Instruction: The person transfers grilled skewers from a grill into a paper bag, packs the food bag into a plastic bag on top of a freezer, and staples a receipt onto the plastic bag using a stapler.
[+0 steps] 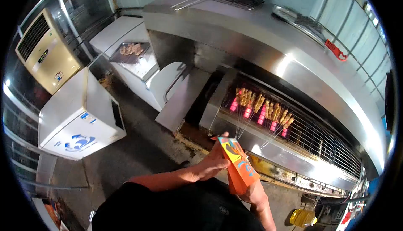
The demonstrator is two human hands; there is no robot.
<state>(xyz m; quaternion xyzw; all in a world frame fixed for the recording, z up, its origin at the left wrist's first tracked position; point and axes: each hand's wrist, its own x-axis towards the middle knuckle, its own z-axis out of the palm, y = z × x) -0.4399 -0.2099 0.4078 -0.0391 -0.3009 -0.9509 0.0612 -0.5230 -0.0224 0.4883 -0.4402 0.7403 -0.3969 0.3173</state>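
Both of my hands are on an orange carton (241, 170) with yellow and blue printing, tilted in front of my body. At its upper left side, my left hand (212, 161) is closed with fingers against the carton near a raised flap. My right hand (254, 192) grips the lower right end; most of its fingers are hidden behind the carton. Just beyond lies a metal grill (310, 164), where several meat skewers (260, 103) rest over glowing pink-red heating elements (247, 112). Their thin sticks point back toward me.
A steel hood (252, 33) overhangs the grill. Meat pieces lie on a tray (140, 56) atop a white cabinet at the back left. A white appliance (79, 122) stands at left. A bottle of yellow oil (303, 218) is on the floor at lower right.
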